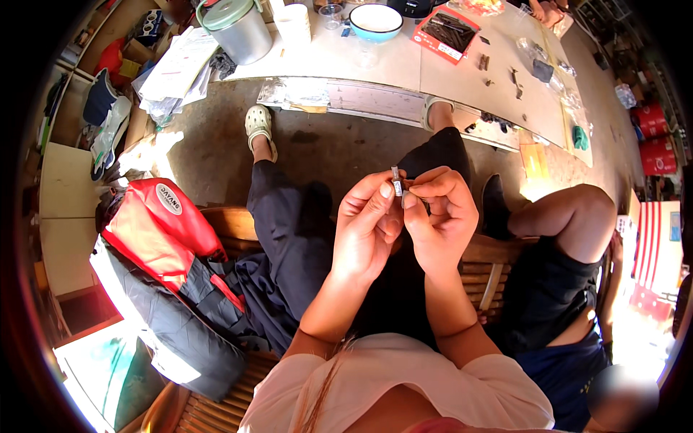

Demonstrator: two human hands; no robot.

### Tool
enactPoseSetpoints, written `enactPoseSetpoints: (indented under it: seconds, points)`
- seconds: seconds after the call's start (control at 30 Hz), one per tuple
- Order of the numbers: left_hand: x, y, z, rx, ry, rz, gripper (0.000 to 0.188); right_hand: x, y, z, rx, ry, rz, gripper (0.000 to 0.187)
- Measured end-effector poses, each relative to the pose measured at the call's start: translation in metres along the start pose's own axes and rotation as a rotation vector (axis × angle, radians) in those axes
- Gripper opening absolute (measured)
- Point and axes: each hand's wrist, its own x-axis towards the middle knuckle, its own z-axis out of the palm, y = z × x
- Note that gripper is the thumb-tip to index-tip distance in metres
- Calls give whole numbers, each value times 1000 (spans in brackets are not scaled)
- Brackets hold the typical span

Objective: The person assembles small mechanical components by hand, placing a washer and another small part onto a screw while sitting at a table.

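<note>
Held up in front of my chest, a small narrow silvery piece with a whitish patch on its side stands roughly upright between my fingertips. My left hand pinches it between thumb and forefinger. The thumb and forefinger of my right hand close in a pinch at its lower end, the other fingers curled. What the right fingertips grip there is too small to make out. Both hands are over my lap, away from the table.
Ahead is a pale table with a lidded metal pot, paper cups, a blue-rimmed bowl, a red box and small loose parts. A red-and-grey jacket lies at left; another person sits at right on the wooden bench.
</note>
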Motion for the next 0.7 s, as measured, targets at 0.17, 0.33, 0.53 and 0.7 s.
enactPoseSetpoints:
  seconds: [0.17,0.33,0.53,0.7]
  points:
    - [-1,-2,0,178,63,119,19,-1,3,1,-150,-5,-29,14]
    - [3,1,-11,-41,-60,-28,19,-2,3,2,-50,76,-35,14]
    - [4,5,-9,-118,-51,-91,20,-3,-2,3,-122,61,-85,13]
    - [3,4,-8,-41,-50,-65,19,-2,-1,2,-264,38,-135,12]
